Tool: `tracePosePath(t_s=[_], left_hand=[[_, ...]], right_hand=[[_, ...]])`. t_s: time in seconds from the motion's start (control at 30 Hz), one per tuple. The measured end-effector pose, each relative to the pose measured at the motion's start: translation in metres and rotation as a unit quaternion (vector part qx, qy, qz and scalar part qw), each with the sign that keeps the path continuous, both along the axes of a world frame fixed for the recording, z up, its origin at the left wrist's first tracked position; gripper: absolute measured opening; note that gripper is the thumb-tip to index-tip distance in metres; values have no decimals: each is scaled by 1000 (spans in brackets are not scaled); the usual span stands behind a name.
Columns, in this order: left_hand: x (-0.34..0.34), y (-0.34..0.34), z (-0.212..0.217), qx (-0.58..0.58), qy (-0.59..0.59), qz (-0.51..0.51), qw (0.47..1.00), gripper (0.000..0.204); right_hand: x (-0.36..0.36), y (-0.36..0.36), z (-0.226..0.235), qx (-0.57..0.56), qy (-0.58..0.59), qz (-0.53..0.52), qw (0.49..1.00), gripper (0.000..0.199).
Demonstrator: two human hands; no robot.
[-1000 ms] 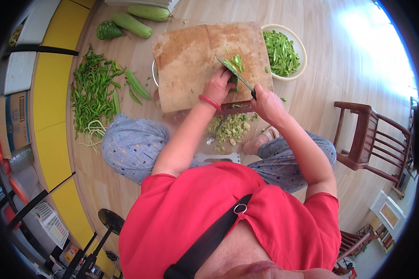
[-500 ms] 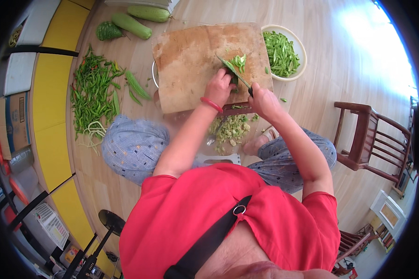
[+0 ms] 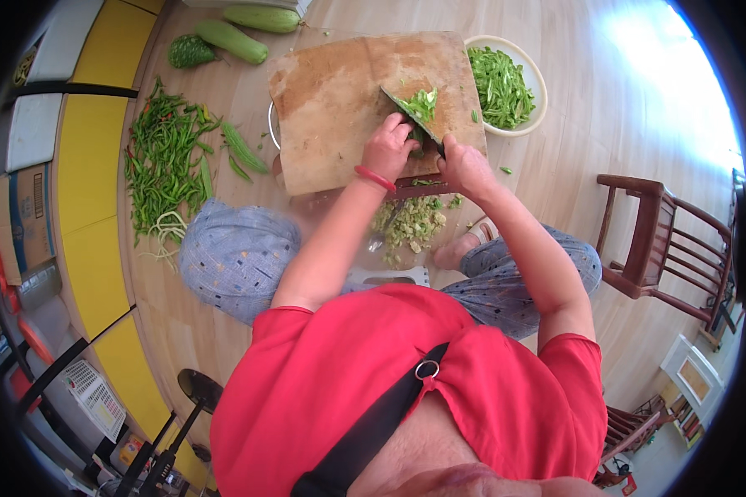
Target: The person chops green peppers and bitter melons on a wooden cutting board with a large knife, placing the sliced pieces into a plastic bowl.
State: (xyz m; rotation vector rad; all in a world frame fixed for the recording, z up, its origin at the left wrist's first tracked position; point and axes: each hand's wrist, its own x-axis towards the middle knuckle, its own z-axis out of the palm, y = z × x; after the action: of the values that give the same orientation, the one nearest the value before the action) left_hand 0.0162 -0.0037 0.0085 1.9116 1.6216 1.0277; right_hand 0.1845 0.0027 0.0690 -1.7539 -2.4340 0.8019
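My right hand (image 3: 467,168) is closed round the black handle of a kitchen knife (image 3: 409,111), whose blade slants up and left over the wooden cutting board (image 3: 331,108). Pressed down beside the blade, the bent fingers of my left hand (image 3: 387,149) hold a green vegetable piece (image 3: 417,147). Its kind cannot be made out, since fingers and blade cover most of it. Fresh green slices (image 3: 423,103) lie on the blade's far side. A red bangle (image 3: 375,177) circles my left wrist.
A pale bowl (image 3: 541,95) of green slices stands right of the board. Pale green scraps (image 3: 410,225) lie below its near edge. At left are green chillies (image 3: 162,157), a bitter melon (image 3: 242,149) and several gourds (image 3: 232,41). A wooden chair (image 3: 651,236) stands at right.
The knife's handle end has moved slightly up and left with my right hand. My left hand stays by the blade. The slices beyond the blade look a little more spread.
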Motion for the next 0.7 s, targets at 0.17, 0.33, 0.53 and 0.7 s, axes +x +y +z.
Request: tracePosePath(t_s=[0.17, 0.33, 0.53, 0.7], left_hand=[[-1, 2, 4, -5, -36, 13, 999, 31], [0, 1, 3, -21, -74, 7, 997, 29], [3, 3, -1, 44, -23, 5, 999, 22], [4, 2, -6, 33, -54, 8, 998, 26]], right_hand=[[-1, -15, 45, -40, -23, -1, 999, 20], [4, -17, 45, -56, -36, 6, 998, 21], [-5, 2, 0, 5, -17, 6, 1000, 19], [0, -8, 35, -7, -5, 18, 1000, 18]])
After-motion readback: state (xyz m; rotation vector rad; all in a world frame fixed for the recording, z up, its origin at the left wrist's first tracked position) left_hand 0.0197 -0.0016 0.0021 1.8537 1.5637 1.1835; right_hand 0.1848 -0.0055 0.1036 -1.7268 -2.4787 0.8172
